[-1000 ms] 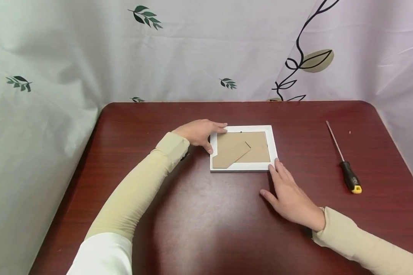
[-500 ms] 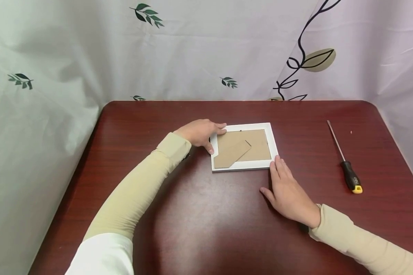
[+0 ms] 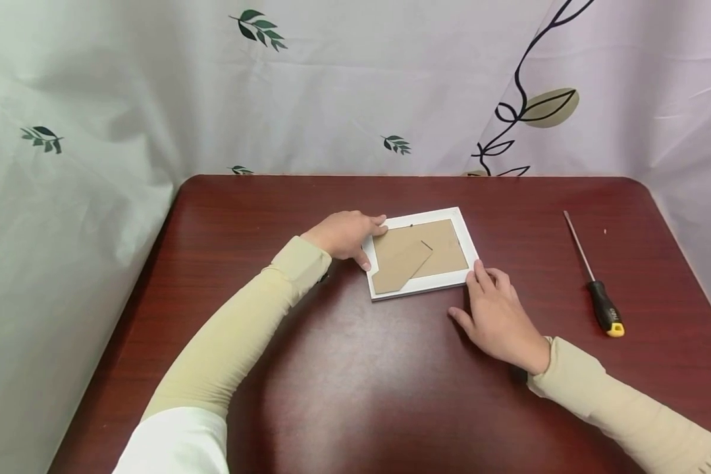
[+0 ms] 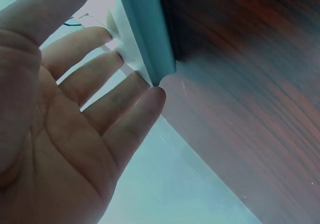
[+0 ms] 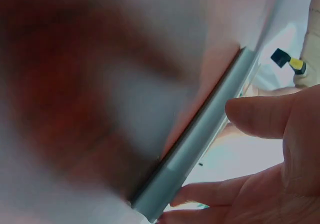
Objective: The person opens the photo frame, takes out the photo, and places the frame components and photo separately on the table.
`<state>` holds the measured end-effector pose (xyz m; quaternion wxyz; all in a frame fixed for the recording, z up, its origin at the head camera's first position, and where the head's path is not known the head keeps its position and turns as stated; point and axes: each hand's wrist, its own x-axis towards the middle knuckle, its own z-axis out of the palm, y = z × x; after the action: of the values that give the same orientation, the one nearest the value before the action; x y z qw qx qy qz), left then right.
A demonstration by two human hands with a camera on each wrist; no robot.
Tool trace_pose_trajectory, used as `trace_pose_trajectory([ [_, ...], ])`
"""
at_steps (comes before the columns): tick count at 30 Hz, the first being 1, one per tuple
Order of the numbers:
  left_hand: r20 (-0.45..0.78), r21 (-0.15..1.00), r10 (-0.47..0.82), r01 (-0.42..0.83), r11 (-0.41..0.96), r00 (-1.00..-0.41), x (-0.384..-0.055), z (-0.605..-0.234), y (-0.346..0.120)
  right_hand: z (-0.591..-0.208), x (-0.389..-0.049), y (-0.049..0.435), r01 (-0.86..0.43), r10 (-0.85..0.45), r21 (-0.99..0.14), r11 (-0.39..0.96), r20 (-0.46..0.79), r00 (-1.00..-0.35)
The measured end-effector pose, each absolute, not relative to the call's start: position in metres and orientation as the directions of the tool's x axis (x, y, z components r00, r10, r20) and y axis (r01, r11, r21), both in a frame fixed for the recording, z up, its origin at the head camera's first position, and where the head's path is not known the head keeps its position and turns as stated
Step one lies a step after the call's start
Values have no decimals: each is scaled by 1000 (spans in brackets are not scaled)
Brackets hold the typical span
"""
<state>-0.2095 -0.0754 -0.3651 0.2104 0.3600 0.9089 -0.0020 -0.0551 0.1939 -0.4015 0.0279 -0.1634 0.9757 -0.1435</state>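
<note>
A white picture frame (image 3: pixel 435 282) lies back side up on the table, turned a little askew. Its brown backing board (image 3: pixel 444 234) carries a slanted easel stand (image 3: pixel 397 266) that reaches the near left corner. At the left side is my left hand (image 3: pixel 343 235), fingertips on the far left rim and thumb on the left edge. In the left wrist view, its extended fingers touch the frame's moulded edge (image 4: pixel 145 29). My right hand (image 3: pixel 500 322) touches the near right corner with its fingertips, thumb held apart. The right wrist view shows these fingers against the frame's side (image 5: pixel 200 129).
A screwdriver (image 3: pixel 602 306) with a black and yellow handle lies on the right of the dark red table (image 3: pixel 343 395). A tiny pale speck lies beyond it. Behind the table hangs a white curtain (image 3: pixel 332 79) with leaf prints.
The picture frame has turned counterclockwise on the table, its right side moving away and its near left corner coming closer. My right hand has followed the corner slightly forward; my left stays at the left side.
</note>
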Motion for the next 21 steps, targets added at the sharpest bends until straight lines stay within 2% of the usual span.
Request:
trace_pose_trajectory([
  [13, -359, 97, 610, 622, 777, -707, -198, -367, -72, -404, -74, 198, -359, -346, -196, 913, 96, -933],
  [21, -336, 83, 593, 604, 793, -732, -192, -366, -70, -398, -88, 201, -363, -353, -192, 912, 87, -932],
])
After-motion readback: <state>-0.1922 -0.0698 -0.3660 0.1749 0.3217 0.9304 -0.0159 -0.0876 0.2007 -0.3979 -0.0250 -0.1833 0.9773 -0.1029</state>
